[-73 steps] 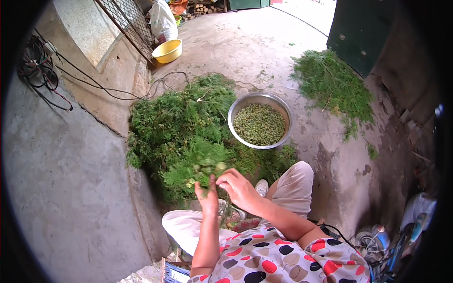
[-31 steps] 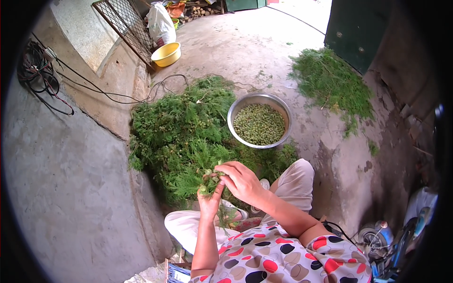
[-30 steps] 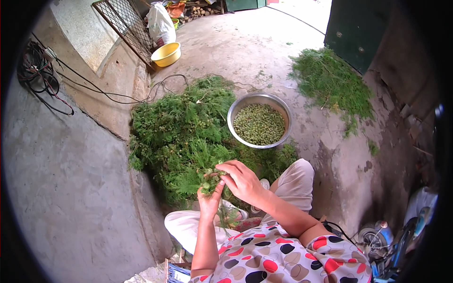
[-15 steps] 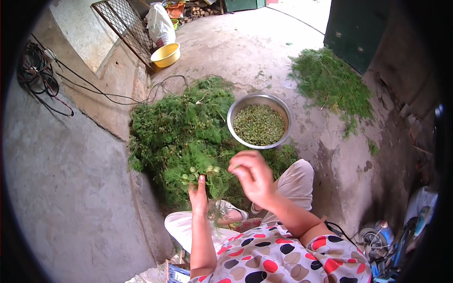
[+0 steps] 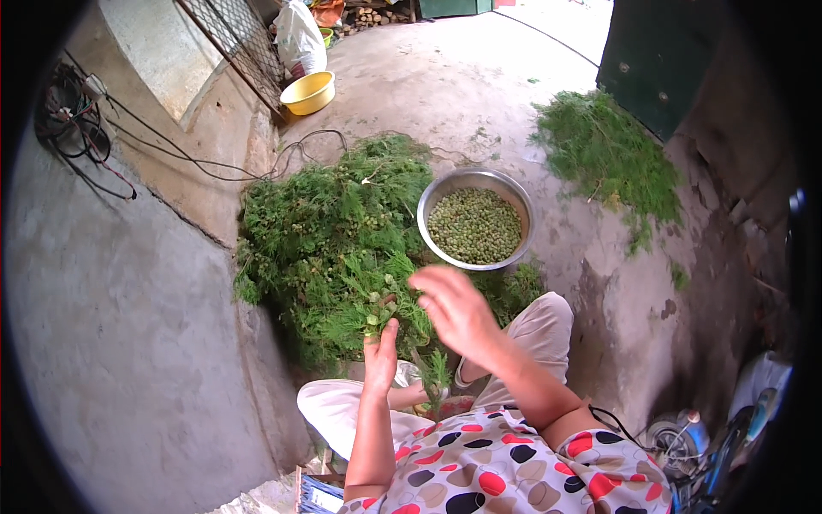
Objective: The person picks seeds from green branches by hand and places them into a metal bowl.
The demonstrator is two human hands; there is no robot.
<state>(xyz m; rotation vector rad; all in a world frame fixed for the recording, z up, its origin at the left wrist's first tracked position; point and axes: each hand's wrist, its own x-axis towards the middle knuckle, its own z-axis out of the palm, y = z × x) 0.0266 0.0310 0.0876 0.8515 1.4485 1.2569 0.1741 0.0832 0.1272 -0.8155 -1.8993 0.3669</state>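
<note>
My left hand (image 5: pixel 381 361) is closed round a feathery green conifer sprig (image 5: pixel 383 301) with several pale green cones, its thumb pressed against the stem. Just right of the sprig, my right hand (image 5: pixel 458 310) hovers with its fingers stretched out and slightly apart, a little blurred; I see nothing in it. Beyond that hand stands a round steel basin (image 5: pixel 524 236), partly filled with small green cones (image 5: pixel 473 224). A large heap of cut conifer branches (image 5: pixel 330 218) lies left of the basin and under my left hand.
Another pile of green branches (image 5: pixel 604 158) lies at the right near a dark green door (image 5: pixel 655 68). A yellow basin (image 5: pixel 308 92) and a white sack (image 5: pixel 300 38) stand by the left wall. Black cables (image 5: pixel 201 169) run along that wall. A wheeled thing (image 5: pixel 676 441) is at the lower right.
My left hand and the sprig have shifted slightly right, and the sprig has turned. My right hand's fingers have straightened from a pinch. The view has moved a little.
</note>
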